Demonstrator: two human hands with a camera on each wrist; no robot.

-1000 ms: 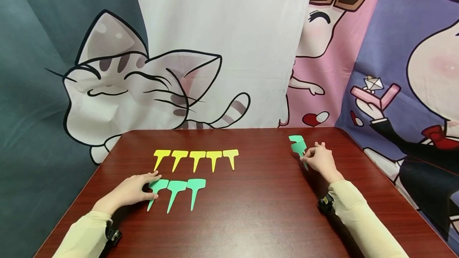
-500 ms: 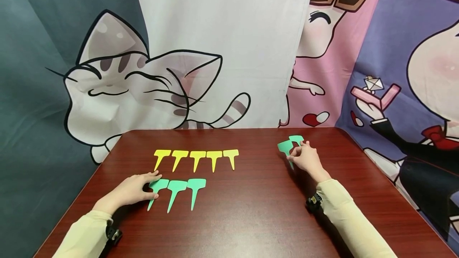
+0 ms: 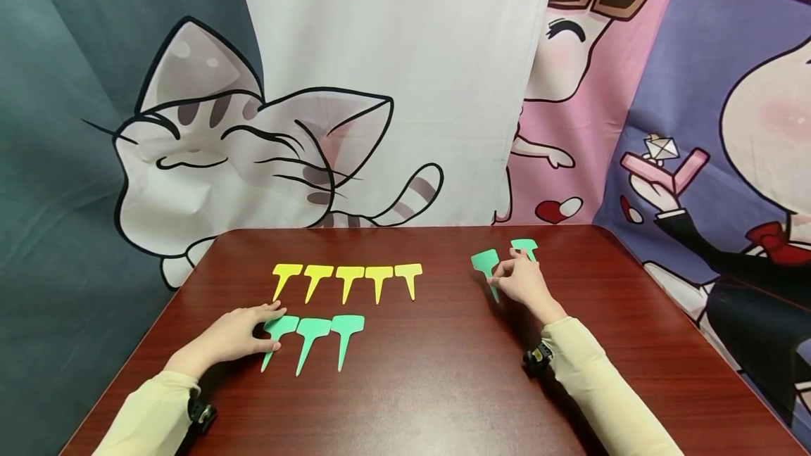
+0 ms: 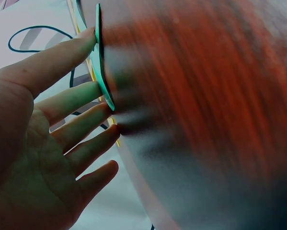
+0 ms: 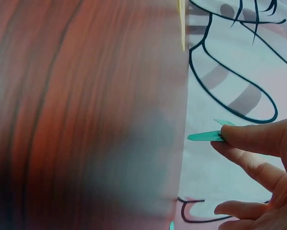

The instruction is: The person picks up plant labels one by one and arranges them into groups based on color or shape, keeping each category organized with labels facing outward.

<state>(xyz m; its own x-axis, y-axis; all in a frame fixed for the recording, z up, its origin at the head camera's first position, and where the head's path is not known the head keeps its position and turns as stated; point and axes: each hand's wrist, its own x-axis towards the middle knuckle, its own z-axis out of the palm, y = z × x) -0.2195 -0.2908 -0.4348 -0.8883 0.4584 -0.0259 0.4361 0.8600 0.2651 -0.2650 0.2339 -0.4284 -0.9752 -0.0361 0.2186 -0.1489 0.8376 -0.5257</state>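
Note:
In the head view my right hand [image 3: 527, 286] pinches a green T-shaped plant label [image 3: 485, 260] by its stem, above the right part of the table. In the right wrist view thumb and a finger hold that label [image 5: 205, 136]. Another green label [image 3: 524, 245] lies just behind this hand. At the left, my left hand [image 3: 231, 335] rests with relaxed fingers against the leftmost label [image 3: 281, 326] of a green row. Its thumb and fingertips touch that label's edge [image 4: 99, 57] in the left wrist view. Two more green labels, a middle one [image 3: 313, 329] and a right one [image 3: 347, 325], lie beside it.
Behind the green row lies a row of several yellow plant labels [image 3: 349, 274] on the dark red wooden table [image 3: 431, 385]. A cloth backdrop [image 3: 405, 34] with cartoon figures hangs past the table's far edge.
My right hand has moved left with the pinched green label, away from the other green label that it had overlapped. The left hand and both rows have stayed in place.

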